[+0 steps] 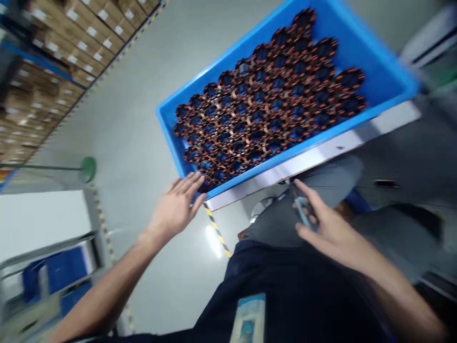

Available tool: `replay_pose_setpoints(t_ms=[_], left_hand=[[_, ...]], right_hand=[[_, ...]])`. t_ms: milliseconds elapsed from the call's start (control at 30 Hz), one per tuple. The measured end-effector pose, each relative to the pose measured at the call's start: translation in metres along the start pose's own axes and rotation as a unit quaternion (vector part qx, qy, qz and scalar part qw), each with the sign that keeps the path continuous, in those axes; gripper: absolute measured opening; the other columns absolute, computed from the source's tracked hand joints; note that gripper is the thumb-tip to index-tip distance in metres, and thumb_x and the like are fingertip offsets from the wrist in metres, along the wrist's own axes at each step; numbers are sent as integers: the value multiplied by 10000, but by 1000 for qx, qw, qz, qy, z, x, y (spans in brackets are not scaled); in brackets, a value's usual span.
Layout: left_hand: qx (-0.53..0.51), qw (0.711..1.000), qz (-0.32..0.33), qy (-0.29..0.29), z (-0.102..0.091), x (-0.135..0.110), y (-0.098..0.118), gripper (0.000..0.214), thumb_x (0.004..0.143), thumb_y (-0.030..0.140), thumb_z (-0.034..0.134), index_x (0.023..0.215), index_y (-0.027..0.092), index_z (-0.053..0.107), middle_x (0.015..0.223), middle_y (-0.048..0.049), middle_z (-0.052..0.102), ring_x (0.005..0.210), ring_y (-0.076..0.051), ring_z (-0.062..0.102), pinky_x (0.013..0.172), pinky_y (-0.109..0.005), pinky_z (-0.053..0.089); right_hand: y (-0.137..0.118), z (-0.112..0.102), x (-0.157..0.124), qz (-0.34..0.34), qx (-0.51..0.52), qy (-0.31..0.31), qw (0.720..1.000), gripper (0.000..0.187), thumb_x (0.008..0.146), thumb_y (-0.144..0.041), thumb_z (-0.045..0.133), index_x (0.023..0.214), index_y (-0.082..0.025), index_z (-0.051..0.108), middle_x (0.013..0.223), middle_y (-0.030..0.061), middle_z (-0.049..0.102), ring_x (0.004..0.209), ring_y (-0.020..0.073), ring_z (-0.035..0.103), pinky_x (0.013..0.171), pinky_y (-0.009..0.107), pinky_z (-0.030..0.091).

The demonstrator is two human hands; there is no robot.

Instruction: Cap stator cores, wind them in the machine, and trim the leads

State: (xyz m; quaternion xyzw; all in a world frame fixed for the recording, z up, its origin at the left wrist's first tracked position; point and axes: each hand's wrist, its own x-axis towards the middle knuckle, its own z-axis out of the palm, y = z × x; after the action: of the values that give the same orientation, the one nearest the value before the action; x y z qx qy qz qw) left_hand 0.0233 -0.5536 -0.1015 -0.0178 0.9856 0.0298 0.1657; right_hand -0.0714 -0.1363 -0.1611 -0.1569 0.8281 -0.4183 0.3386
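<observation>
A blue plastic bin (371, 52) holds many ring-shaped motor stators (257, 116) with dark cores and copper-orange windings, packed in rows. My left hand (182, 197) lies at the bin's near left corner, fingers stretched out, fingertips by the rim and the corner stators; whether it presses on the bin I cannot tell. My right hand (326, 226) is closed around pliers with light blue handles (303, 212), below the bin's near side. Their jaws point up and left towards the white board edge under the bin and are blurred.
The bin rests on a white board (321, 155). Shelves with cardboard boxes (89, 33) stand at the upper left. A green round base with a pole (87, 169) and a white-topped cart (43, 221) are on the left. Yellow-black tape (217, 231) marks the floor.
</observation>
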Motion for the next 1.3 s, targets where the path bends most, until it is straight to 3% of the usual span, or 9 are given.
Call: replay_pose_setpoints(t_ms=[100, 233, 367, 500, 633, 767, 933, 1100, 1300], left_hand=[[-30, 992, 54, 114, -9, 39, -1, 752, 1231, 521, 480, 1928, 322, 283, 2018, -99, 276, 1887, -399, 270, 1529, -685, 320], [-83, 976, 112, 165, 4, 111, 13, 786, 1261, 481, 419, 1906, 582, -19, 2050, 83, -99, 1923, -410, 30, 1539, -758, 174], [-91, 980, 127, 122, 30, 146, 25, 717, 1272, 504, 347, 1816, 774, -33, 2015, 230, -45, 1912, -388, 166, 1524, -792, 194], [-92, 980, 132, 118, 35, 145, 23, 736, 1252, 516, 362, 1751, 864, -51, 1961, 348, -60, 1903, -377, 223, 1536, -782, 206], [-70, 980, 133, 131, 29, 142, 24, 795, 1235, 501, 414, 1773, 828, -70, 1980, 295, -58, 1888, -397, 272, 1522, -788, 257], [-57, 981, 132, 131, 29, 144, 24, 736, 1234, 476, 422, 1876, 647, 104, 2039, 119, 94, 1886, -384, 286, 1517, -758, 280], [-68, 985, 115, 106, 32, 146, 23, 692, 1219, 577, 370, 1828, 272, 491, 1997, -155, 327, 1882, -417, 285, 1518, -746, 224], [-62, 987, 112, 99, 28, 142, 24, 707, 1227, 588, 394, 1851, 263, 469, 1998, -179, 310, 1885, -414, 278, 1518, -742, 220], [-69, 984, 125, 111, 36, 142, 18, 716, 1227, 606, 445, 1870, 292, 447, 2007, -148, 302, 1886, -398, 277, 1521, -741, 219]], right_hand=[[-16, -3, -17, 11, 24, -38, 999, 1038, 968, -373, 718, 1908, -359, 278, 1747, 150, 609, 1443, 337, 758, 1264, 586, 622], [-39, -20, -43, -18, 47, -21, 999, 963, 939, -251, 734, 1846, -350, 425, 1644, 120, 616, 1391, 283, 724, 1275, 509, 605], [-49, -52, -80, -42, 48, 80, 995, 878, 926, -234, 786, 1753, -418, 555, 1640, 93, 605, 1486, 303, 674, 1274, 506, 595], [-42, -94, -96, -2, -60, 270, 961, 681, 947, -276, 755, 1612, -414, 701, 1637, 104, 622, 1523, 337, 666, 1273, 557, 597], [-28, -149, -72, 137, -198, 420, 875, 653, 981, -411, 669, 1617, -278, 722, 1645, 195, 623, 1529, 439, 622, 1244, 702, 590], [-42, -184, -43, 186, -222, 455, 842, 684, 980, -376, 613, 1617, -154, 724, 1642, 282, 614, 1499, 546, 578, 1144, 822, 585], [-99, -129, 16, 28, -241, 382, 892, 662, 1041, -381, 662, 1691, -255, 663, 1692, 223, 589, 1515, 445, 563, 1251, 663, 582], [-132, -37, 123, -100, -230, 267, 930, 606, 1077, -435, 797, 1651, -286, 672, 1660, 155, 644, 1510, 348, 632, 1274, 557, 593], [-130, 0, 180, -139, -215, 242, 936, 499, 1121, -464, 806, 1549, -223, 723, 1706, 149, 650, 1572, 365, 641, 1336, 674, 549]])
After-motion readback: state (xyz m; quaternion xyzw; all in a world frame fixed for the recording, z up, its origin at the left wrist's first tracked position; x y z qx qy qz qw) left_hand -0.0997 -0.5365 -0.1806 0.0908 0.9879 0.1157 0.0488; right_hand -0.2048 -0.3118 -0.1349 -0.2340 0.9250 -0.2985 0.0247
